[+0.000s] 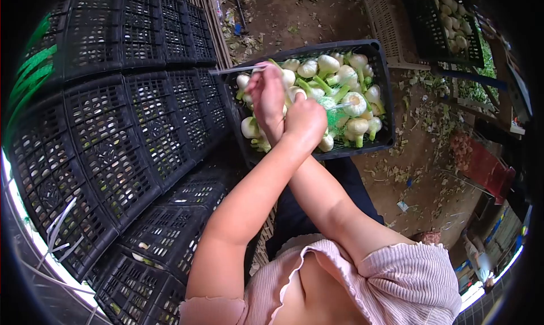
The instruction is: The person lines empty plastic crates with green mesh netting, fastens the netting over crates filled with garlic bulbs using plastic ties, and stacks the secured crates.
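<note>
My forearms cross over a black crate (386, 98) of white round bulbs with cut green stalks (307, 69). My left hand (306, 118) is closed in a fist at the crate's middle, beside bunched green netting (334, 112) that it grips. A thin pale strip runs from that bunch across a bulb. Further left, my right hand (268, 92) is slightly blurred, its fingers bent round a pale strip (235, 69) that sticks out over the crate's left rim. Green netting lies over part of the bulbs.
Stacked black crates (113, 121) with bulbs inside fill the left side. Another black crate (447, 24) of bulbs is at the upper right, near a tan crate (385, 27). Leaf scraps litter the dirt floor (408, 177). A red object (484, 166) lies at the right.
</note>
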`<action>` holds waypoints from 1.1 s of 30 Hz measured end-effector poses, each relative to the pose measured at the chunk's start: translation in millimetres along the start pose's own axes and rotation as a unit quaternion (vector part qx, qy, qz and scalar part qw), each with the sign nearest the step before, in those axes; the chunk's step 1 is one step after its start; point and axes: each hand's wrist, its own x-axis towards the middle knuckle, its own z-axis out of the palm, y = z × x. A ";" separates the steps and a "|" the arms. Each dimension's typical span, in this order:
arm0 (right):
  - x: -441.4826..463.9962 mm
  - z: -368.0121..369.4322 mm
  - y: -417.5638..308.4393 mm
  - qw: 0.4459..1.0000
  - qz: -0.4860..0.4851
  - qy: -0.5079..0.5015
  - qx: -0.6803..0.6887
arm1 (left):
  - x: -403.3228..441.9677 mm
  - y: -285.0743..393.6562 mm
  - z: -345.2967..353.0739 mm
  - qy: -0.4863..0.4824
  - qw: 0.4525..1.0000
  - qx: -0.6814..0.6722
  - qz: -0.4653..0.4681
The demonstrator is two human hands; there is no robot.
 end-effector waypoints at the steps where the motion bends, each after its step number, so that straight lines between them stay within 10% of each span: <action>1: -19.1 1.8 -1.7 0.995 0.061 -0.040 -0.073 | -2.0 -3.0 -0.5 0.010 1.000 -0.009 0.016; 3: -57.3 3.3 -16.8 0.915 0.179 -0.266 -0.247 | -4.2 -9.2 0.7 0.015 0.998 -0.044 0.036; 6: -96.1 -14.4 -95.5 0.457 0.301 -0.707 -0.448 | -6.0 -14.7 11.1 0.017 0.995 -0.071 0.063; 8: -81.9 -1.0 -160.8 0.468 0.440 -0.637 -0.427 | -9.0 -22.4 15.0 -0.008 0.988 -0.136 0.070; 10: -50.0 7.3 -189.2 0.610 0.096 -0.516 -0.594 | -13.9 -23.6 22.6 0.042 0.961 -0.270 0.042; 12: 0.8 5.1 -160.9 0.477 -0.258 -0.435 -0.719 | -8.6 -20.1 20.2 -0.012 0.960 -0.278 -0.034; 14: 43.6 -20.4 -140.0 0.330 -0.331 -0.509 -0.723 | -13.1 -28.7 18.9 0.007 0.986 -0.127 0.107; 16: 62.3 -30.2 -144.3 0.265 -0.195 -0.526 -0.785 | -20.1 -33.7 19.6 0.101 0.959 -0.238 0.117; 19: 47.7 -62.8 -179.1 0.324 -0.168 -0.426 -0.828 | -17.2 -36.5 25.6 0.135 0.908 -0.396 0.033; 22: -9.6 -141.3 -210.9 0.371 -0.052 -0.304 -0.876 | -19.7 -28.5 17.8 0.047 0.635 -0.742 -0.209; 23: -42.4 -143.8 -213.7 0.403 0.005 -0.281 -0.871 | -16.8 -27.5 20.1 0.060 0.624 -0.748 -0.218; 26: -136.4 -128.3 -179.1 0.548 0.132 -0.192 -0.803 | -5.0 -28.9 14.8 0.029 0.698 -0.675 -0.238; 30: -148.6 -72.0 -70.7 0.691 0.095 -0.291 -0.655 | 0.3 -31.1 24.7 0.039 0.966 -0.221 -0.129; 33: -70.2 -30.2 22.6 0.853 -0.057 -0.183 -0.485 | 2.0 -17.8 -14.0 -0.119 0.955 -0.219 -0.159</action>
